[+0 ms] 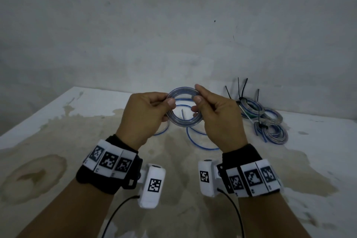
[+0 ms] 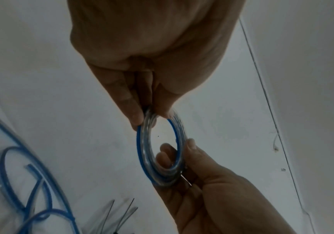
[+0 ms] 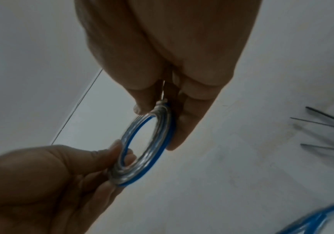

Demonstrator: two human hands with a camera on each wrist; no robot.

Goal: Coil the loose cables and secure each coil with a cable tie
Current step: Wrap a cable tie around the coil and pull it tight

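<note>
A small coil (image 1: pixel 183 91) of clear cable with a blue stripe is held up above the table between both hands. My left hand (image 1: pixel 146 114) pinches its left side with thumb and fingers, and my right hand (image 1: pixel 216 114) pinches its right side. In the left wrist view the coil (image 2: pixel 142 150) stands edge-on below my fingers. In the right wrist view the same coil (image 3: pixel 142 152) hangs between the two hands. Loose blue cable (image 1: pixel 195 137) trails from the coil onto the table.
Several finished coils (image 1: pixel 270 121) with black cable ties (image 1: pixel 241 91) sticking up lie at the back right of the stained white table (image 1: pixel 58 160). A grey wall (image 1: pixel 173 25) rises behind. Loose cable (image 2: pixel 12 174) lies to the left below my left wrist.
</note>
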